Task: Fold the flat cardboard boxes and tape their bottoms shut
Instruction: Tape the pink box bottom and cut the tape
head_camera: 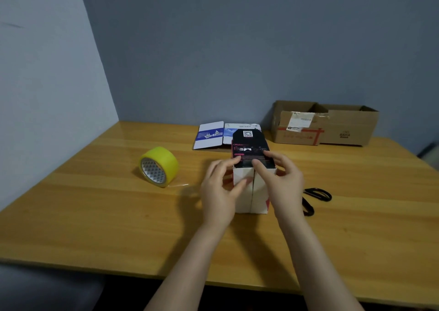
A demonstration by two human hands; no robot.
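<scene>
The small box is held upright mid-worktop, fingers of the left hand and right hand clamped on its flaps; released for the tape roll, these may spring open.

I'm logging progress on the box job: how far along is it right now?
Done, apparently: two brown boxes stand opened up at the back; their bottoms are hidden. In hand: the left hand and right hand grip the small box at its top flaps. Left: taping it, since the yellow tape roll lies untouched, and the flat box behind.
</scene>
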